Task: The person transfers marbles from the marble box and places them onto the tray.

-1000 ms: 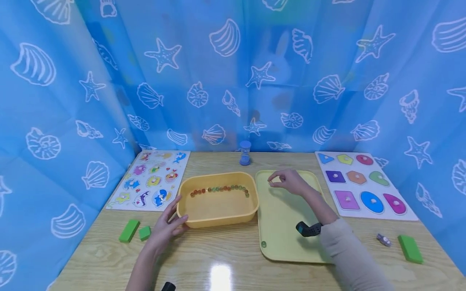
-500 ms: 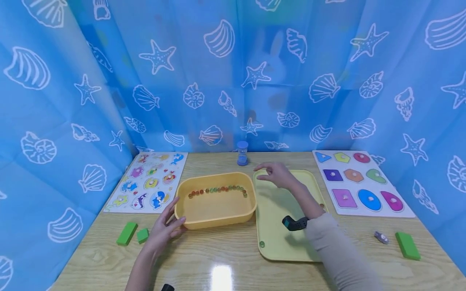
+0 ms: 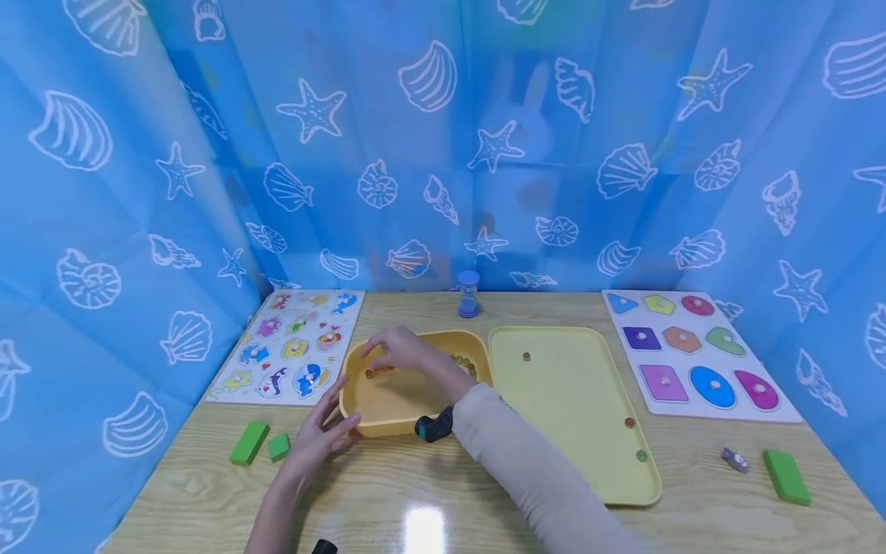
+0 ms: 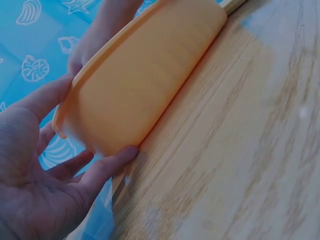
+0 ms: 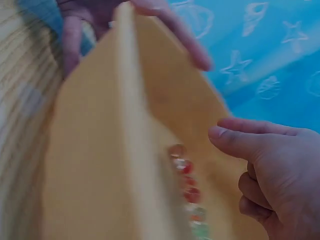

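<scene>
Beads (image 3: 629, 422): 3 visible on 1 tray (image 3: 574, 396) | left hand (image 3: 317, 440) holds 1 tub (image 3: 388, 427)

My head feed shows, behind the right hand (image 3: 400, 350), a pale beige, lightly creased cloth sleeve (image 3: 529, 462). I record at its cuff a black, bent wrist device (image 3: 434, 427) with a teal patch. Beside the left forearm (image 3: 280, 485), I note a black, rounded fitting (image 3: 324, 547), cut off by the frame.
</scene>
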A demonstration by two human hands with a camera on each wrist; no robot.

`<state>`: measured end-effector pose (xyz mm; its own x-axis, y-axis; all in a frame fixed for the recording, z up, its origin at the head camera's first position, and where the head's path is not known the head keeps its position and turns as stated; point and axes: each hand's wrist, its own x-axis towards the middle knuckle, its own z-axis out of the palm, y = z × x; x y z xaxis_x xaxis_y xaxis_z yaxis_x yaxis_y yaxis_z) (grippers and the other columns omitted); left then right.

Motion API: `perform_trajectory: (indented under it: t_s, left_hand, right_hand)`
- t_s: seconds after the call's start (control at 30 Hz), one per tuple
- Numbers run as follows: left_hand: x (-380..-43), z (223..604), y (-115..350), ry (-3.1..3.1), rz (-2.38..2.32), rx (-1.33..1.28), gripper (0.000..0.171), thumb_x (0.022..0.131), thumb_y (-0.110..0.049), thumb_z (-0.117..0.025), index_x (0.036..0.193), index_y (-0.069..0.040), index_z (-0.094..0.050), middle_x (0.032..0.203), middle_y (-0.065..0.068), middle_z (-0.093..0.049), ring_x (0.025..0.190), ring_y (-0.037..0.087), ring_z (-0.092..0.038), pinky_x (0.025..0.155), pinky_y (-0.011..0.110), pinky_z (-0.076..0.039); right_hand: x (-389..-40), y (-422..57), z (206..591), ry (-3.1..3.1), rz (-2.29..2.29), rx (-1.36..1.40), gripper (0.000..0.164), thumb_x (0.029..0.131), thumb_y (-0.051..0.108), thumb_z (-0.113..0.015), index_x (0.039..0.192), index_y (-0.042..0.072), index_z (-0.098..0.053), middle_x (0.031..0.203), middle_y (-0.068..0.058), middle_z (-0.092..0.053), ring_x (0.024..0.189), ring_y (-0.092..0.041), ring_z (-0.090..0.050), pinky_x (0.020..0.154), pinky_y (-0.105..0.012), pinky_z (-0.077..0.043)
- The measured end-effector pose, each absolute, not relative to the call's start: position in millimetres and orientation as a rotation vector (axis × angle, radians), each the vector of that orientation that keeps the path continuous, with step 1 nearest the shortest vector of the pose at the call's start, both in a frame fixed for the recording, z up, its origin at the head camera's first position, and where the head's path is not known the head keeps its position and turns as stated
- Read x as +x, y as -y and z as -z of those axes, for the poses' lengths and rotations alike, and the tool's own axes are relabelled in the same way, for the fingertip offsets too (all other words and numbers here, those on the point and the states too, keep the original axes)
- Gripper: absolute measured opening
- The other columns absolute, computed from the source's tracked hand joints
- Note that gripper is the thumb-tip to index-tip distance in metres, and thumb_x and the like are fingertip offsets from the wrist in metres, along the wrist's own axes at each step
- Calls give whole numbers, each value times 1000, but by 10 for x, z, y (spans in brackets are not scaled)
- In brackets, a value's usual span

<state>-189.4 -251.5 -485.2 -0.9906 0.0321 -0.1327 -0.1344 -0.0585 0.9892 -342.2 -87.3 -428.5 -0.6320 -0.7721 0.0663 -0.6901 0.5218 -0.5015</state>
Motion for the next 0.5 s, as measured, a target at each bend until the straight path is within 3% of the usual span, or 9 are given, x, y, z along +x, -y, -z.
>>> perform_trajectory:
  t_s: [0.17,0.5]
  left_hand:
    - [-1905,4858,2489,-2079,-2196,-118,71,80,-19,-66,137,-39,-29,147,16,-14,126,38,-32,85,37,-52]
    - [-1893,4850,2521,-2074,-2204,-156,67,80,-22,-66,134,-43,-33,147,13,-16,127,36,-32,84,37,-52]
  right_hand:
    - [-3399,1030,4438,-2627,618,-1188,25,80,24,-67,105,19,-67,108,7,-64,104,-11,-55,89,-18,-44]
    - [-3433,1106,4552,-2703,469,-1186,10,81,25,-66,90,21,-69,95,9,-65,92,-9,-56,84,-18,-46]
